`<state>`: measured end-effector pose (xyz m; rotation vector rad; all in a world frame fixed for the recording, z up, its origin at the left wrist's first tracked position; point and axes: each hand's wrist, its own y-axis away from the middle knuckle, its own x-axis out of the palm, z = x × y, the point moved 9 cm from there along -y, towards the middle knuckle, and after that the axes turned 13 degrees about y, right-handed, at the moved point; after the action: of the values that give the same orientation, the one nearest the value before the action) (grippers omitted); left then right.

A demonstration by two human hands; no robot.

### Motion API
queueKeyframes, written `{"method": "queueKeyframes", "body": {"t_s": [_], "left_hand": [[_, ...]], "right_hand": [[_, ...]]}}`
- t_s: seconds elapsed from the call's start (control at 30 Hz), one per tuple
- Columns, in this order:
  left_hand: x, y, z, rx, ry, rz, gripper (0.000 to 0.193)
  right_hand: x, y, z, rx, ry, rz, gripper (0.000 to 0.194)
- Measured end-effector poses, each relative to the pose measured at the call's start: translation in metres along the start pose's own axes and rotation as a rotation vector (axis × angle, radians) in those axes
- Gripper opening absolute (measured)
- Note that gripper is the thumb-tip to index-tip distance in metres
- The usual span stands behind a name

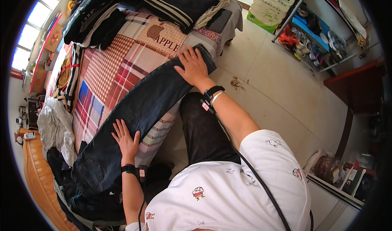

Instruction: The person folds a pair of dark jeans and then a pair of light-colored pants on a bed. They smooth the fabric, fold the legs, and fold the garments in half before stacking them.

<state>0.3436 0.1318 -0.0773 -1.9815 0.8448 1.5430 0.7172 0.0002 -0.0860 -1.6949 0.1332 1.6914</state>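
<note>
A pair of dark blue jeans [137, 108] lies lengthwise along the near edge of a bed, its legs laid one over the other. My left hand [126, 139] rests on the denim around the thigh, palm down with fingers apart. Farther along, my right hand [192, 64] presses flat near the leg hems, fingers spread. A back pocket [88, 174] shows at the waist end, at lower left. Beneath the jeans is a patchwork plaid bedcover [105, 67]. Neither hand grips anything.
Folded dark clothes [183, 4] are stacked at the bed's far end, beside more dark garments [92, 19]. A crumpled grey cloth [56, 127] and a clothes heap [95, 205] lie at left. A shoe rack [312, 32] stands beyond the tiled floor [269, 87].
</note>
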Motion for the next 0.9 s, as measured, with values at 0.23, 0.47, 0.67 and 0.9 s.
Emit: {"method": "queueKeyframes", "body": {"t_s": [0.23,0.47,0.67,0.9], "left_hand": [[-0.008,-0.056,-0.094,0.225,0.083,-0.19,0.089],[0.029,-0.084,-0.104,0.096,-0.082,-0.082,0.08],[0.02,-0.078,-0.104,0.167,0.089,-0.194,0.083],[0.006,-0.067,-0.081,0.068,0.203,-0.297,0.082]], "right_hand": [[0.001,0.006,-0.018,0.188,0.106,0.027,0.074],[0.002,0.009,-0.042,0.246,0.027,-0.183,0.081],[0.019,0.009,-0.13,0.406,-0.313,-0.064,0.088],[0.055,-0.006,-0.166,0.498,-0.744,0.478,0.058]]}}
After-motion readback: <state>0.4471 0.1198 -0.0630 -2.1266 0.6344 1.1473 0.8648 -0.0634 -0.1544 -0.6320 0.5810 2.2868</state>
